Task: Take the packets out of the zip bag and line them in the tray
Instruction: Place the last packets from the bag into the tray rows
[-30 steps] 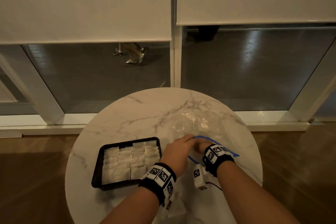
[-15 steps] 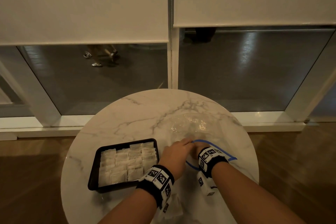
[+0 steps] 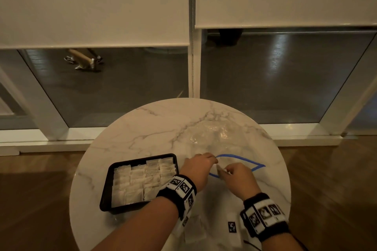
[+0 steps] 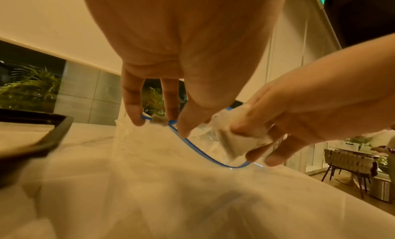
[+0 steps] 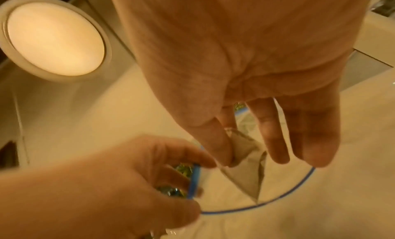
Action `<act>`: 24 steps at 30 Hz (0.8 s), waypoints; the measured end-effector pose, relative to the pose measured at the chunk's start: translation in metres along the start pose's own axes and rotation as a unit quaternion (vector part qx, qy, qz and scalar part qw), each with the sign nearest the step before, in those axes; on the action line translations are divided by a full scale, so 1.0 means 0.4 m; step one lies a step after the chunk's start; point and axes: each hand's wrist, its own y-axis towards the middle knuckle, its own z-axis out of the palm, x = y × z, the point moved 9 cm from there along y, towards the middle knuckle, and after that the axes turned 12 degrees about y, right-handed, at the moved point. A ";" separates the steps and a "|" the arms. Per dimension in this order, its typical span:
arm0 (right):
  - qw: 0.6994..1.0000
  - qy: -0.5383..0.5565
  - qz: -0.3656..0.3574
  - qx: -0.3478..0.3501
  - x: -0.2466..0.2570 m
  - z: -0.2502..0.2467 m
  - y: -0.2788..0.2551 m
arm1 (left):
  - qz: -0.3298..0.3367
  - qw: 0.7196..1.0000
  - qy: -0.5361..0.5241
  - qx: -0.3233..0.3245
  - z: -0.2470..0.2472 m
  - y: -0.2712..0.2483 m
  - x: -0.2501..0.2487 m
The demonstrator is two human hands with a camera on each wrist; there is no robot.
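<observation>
Packet (image 4: 239, 141) sits pinched between the thumb and fingers of your right hand (image 3: 238, 177), just above the blue-rimmed mouth of the zip bag (image 3: 238, 161). Your left hand (image 3: 199, 169) pinches the near edge of that blue rim and holds the mouth open. Bag is clear and lies flat on the round marble table (image 3: 142, 134). Black tray (image 3: 106, 187) sits just left of your left hand, filled with rows of pale packets (image 3: 140, 181). Behind the table: window glass and lowered blinds (image 3: 93, 6).
</observation>
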 end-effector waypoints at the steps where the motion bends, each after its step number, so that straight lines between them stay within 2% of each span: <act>1: 1.000 0.009 0.004 -0.002 -0.005 -0.013 -0.024 | -0.008 1.000 0.003 0.021 0.008 0.001 0.001; 5: 0.998 0.062 0.017 -0.004 -0.047 -0.054 -0.052 | -0.035 0.992 0.029 0.115 0.049 -0.010 0.003; 7: 0.992 0.121 0.014 -0.017 -0.059 -0.074 -0.054 | -0.031 0.991 0.035 0.126 0.057 -0.017 0.000; 10: 0.978 0.207 -0.023 -0.026 -0.038 -0.089 -0.069 | -0.032 0.996 -0.052 0.069 0.030 -0.035 0.000; 13: 0.954 0.298 -0.027 -0.011 -0.002 -0.068 -0.096 | -0.045 0.985 -0.166 -0.014 -0.013 -0.085 0.017; 16: 0.942 0.332 -0.035 0.044 0.051 -0.005 -0.112 | -0.071 0.948 -0.302 -0.068 -0.026 -0.153 0.056; 19: 0.938 0.328 -0.056 0.102 0.114 0.068 -0.125 | -0.089 0.893 -0.432 -0.087 -0.021 -0.215 0.093; 21: 0.935 0.319 -0.073 0.133 0.154 0.108 -0.129 | -0.119 0.875 -0.455 -0.117 -0.012 -0.248 0.134; 24: 0.943 0.278 -0.090 0.159 0.195 0.160 -0.122 | -0.175 0.862 -0.447 -0.162 0.008 -0.294 0.212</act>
